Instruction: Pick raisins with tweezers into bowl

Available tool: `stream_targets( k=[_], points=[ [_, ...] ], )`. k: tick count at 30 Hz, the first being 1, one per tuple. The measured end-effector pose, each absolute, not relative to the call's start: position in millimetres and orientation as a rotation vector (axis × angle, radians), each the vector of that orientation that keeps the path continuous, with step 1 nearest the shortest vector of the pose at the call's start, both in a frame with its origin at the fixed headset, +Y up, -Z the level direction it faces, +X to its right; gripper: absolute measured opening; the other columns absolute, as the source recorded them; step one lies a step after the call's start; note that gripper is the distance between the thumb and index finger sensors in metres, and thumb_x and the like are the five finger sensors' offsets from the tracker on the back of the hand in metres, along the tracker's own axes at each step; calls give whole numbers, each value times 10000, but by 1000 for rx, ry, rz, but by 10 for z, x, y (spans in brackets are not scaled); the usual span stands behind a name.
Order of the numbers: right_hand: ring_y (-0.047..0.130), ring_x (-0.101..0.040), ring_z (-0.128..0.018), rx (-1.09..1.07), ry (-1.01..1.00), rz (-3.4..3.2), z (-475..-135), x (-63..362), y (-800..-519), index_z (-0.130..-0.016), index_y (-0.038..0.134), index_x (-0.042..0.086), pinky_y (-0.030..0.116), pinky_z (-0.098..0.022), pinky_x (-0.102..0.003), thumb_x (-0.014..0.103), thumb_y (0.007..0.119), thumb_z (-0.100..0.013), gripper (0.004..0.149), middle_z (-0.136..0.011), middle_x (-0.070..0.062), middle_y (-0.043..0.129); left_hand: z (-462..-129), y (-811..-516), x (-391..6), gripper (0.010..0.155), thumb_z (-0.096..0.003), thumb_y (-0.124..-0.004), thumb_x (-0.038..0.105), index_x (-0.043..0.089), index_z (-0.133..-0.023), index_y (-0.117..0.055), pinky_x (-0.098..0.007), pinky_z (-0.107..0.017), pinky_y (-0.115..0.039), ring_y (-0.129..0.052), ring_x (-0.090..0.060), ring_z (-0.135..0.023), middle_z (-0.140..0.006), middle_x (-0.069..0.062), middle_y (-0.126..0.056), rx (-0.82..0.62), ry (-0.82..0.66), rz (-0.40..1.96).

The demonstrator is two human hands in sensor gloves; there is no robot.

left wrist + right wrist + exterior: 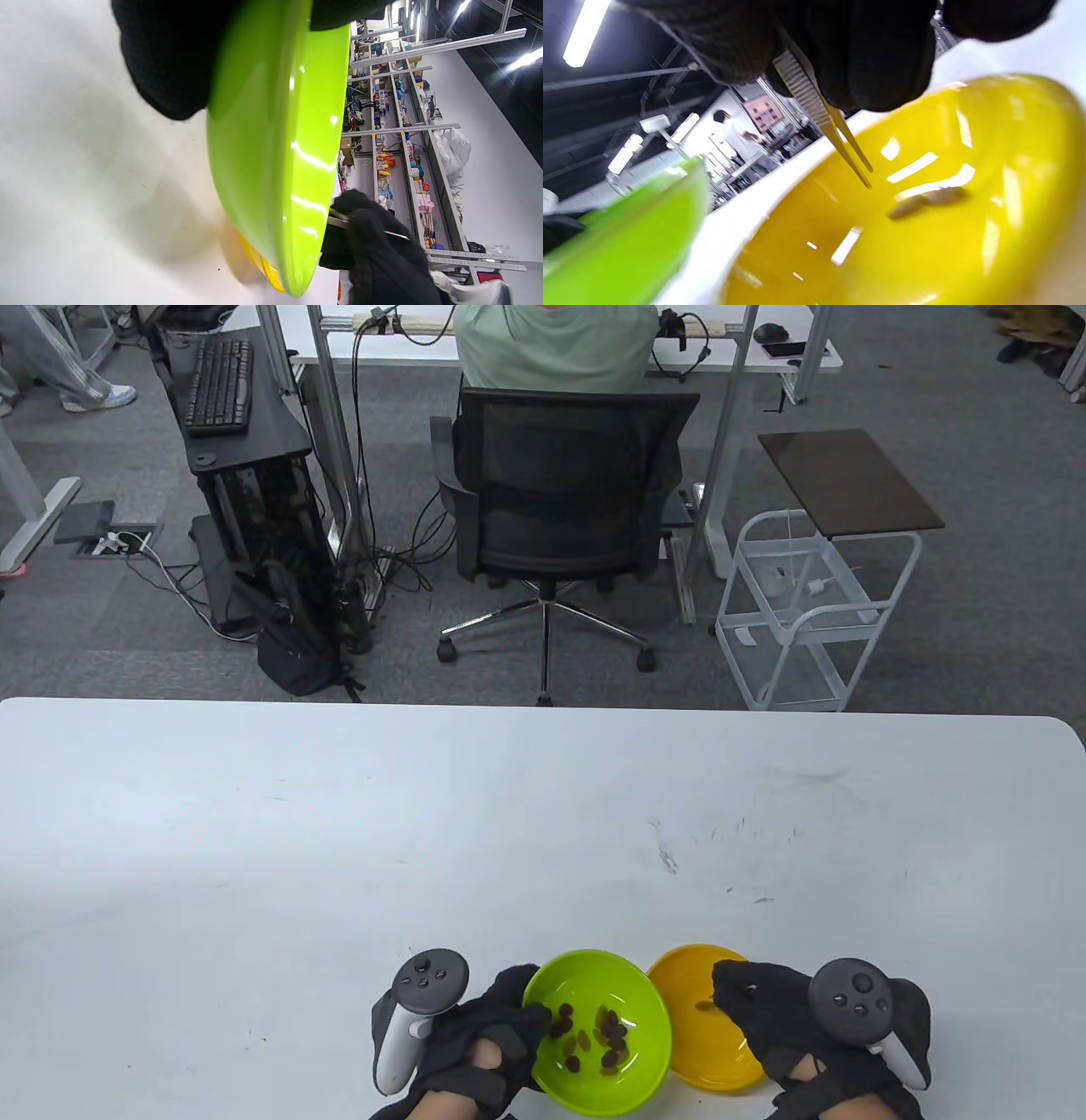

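Raisins (594, 1039) fill the green bowl (632, 1082); no readable writing shows.

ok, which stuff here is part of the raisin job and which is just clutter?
In the job:
green bowl with raisins, held by left hand
yellow bowl, one raisin in it
tweezers, in right hand, tips empty

Lying about:
office chair
white cart
keyboard
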State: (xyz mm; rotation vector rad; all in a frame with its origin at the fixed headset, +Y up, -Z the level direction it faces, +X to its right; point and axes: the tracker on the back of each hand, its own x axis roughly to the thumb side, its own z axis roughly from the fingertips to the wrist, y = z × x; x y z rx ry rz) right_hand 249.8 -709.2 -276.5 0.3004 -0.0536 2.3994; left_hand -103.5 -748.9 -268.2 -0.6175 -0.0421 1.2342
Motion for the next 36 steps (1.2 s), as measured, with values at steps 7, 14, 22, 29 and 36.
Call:
stream_targets(
  k=[7,14,22,29,36],
  points=[
    [1004,-311,-523,465,-162,2244,-2554,2303,-6720,-834,912,213,821,-349,-506,423,856,-507,392,-781,-78,912,-2680,-7487,-1023,653,-515,-666,298,116,-1097,-434,-343,-431,-971,-987,-397,-773,-1054,-151,-624,-620,-44,1232],
    [1004,-315,-537,694,57,2276,-2436,1844,-6780,-834,915,216,820,-356,-511,416,859,-506,389,-788,-82,912,-2687,-7484,-1042,652,-514,-666,298,117,-1096,-435,-342,-430,-971,-987,-396,-774,-1054,-149,-625,-616,-44,1238],
    [1000,-323,-545,717,101,2307,-2406,1722,-6862,-844,908,216,815,-357,-518,409,857,-508,390,-800,-82,904,-2688,-7490,-1038,652,-514,-666,299,117,-1096,-436,-342,-430,-972,-987,-396,-773,-1054,-151,-625,-619,-46,1242],
    [1020,-294,-532,745,71,2368,-2411,1700,-6874,-823,926,227,827,-350,-499,411,867,-492,383,-779,-93,927,-2686,-7489,-1027,652,-515,-668,300,116,-1096,-437,-343,-428,-972,-988,-398,-771,-1054,-152,-625,-621,-47,1236],
    [1025,-287,-525,736,-28,2304,-2394,1786,-6743,-815,930,225,830,-347,-493,410,869,-489,380,-767,-89,934,-2687,-7486,-1039,652,-514,-667,301,116,-1096,-438,-341,-426,-972,-988,-397,-770,-1053,-150,-628,-616,-45,1241]
  ],
)
